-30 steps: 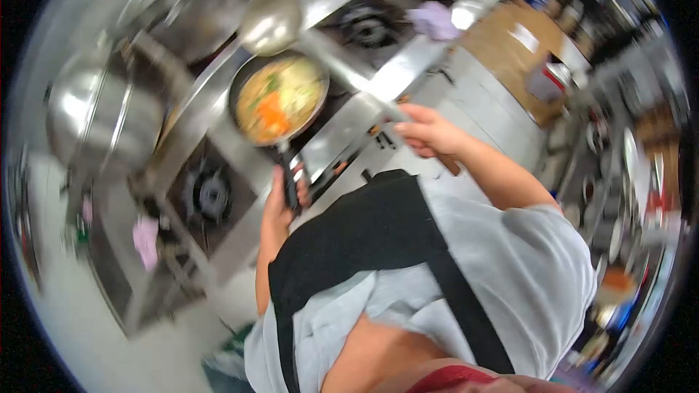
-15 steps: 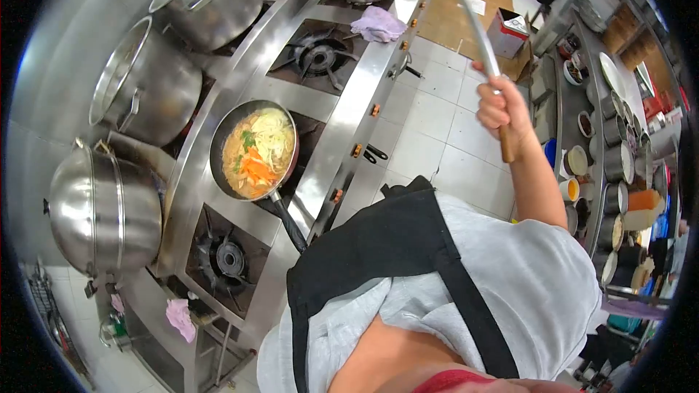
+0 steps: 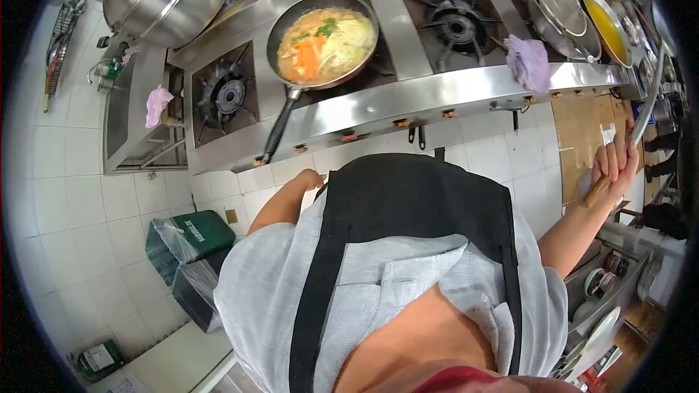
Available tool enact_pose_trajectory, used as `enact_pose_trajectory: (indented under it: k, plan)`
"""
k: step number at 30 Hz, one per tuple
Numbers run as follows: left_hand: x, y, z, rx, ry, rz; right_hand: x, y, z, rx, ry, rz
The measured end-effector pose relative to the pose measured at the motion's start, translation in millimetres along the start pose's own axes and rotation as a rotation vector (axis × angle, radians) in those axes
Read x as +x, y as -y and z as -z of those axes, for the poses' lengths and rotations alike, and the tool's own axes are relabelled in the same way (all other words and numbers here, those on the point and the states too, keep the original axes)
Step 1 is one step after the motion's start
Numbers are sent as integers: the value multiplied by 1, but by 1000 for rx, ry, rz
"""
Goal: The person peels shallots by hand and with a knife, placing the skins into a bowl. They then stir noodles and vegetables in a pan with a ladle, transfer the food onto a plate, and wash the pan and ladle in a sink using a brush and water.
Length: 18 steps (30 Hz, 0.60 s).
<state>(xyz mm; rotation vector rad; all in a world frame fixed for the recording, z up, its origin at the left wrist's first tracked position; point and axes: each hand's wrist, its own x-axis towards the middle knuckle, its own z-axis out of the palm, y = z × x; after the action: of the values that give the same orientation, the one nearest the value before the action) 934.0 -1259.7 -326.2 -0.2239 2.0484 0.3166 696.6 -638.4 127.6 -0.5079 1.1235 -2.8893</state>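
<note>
With right hand (image 3: 615, 164) closed in a fist round a wooden grip (image 3: 598, 193), holds a long metal-shafted utensil (image 3: 650, 102) pointing up, out past the front edge of the range (image 3: 404, 40), toward its right end. Grasped by the wood, likely for a cool, secure hold. Cannot make out the utensil's head at the dark border of view.

With left hand (image 3: 311, 178) just beside the black apron (image 3: 419, 196), off the front edge, shows nothing held; cannot tell whether spread or curled.

Find the frying pan (image 3: 275, 42) on the range, between the left burner (image 3: 230, 93) and the bare burner (image 3: 459, 27) to the right. Set with pan handle (image 3: 280, 127) jutting across the front edge, angled toward the front left corner, probably for easy reach and away from the heat. Filled with food (image 3: 324, 44): orange strips, pale shreds, a green sprig, contained by the raised wall.

Note a lilac cloth (image 3: 528, 64) draped over the front edge, presumably handy there for wiping or hot handles.
</note>
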Motion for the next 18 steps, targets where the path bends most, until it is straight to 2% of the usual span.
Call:
enact_pose_trajectory:
  k: [1,2,3,4,5,7,12,15,18]
  plan:
    - [-11,-19,2,-35,-24,4,14,16,18,-30,-6,0]
    - [-23,-36,2,-107,-74,-10,24,29,33,-119,-99,-39]
    - [-33,-49,3,-172,-105,-19,36,33,19,-294,-557,5]
    - [-48,-58,3,-233,-129,-15,51,46,42,-355,-419,-14]
    - [-62,-66,3,-285,-135,11,67,56,58,-360,-500,-49]
    - [-74,-84,15,-344,-137,57,101,75,115,-398,-389,-81]
    - [-105,-124,37,-460,-160,169,174,91,224,-542,-571,-127]
    - [-112,-139,46,-502,-189,194,205,91,261,-528,-631,-156]
    - [-114,-149,49,-530,-215,210,229,88,280,-697,-706,-297]
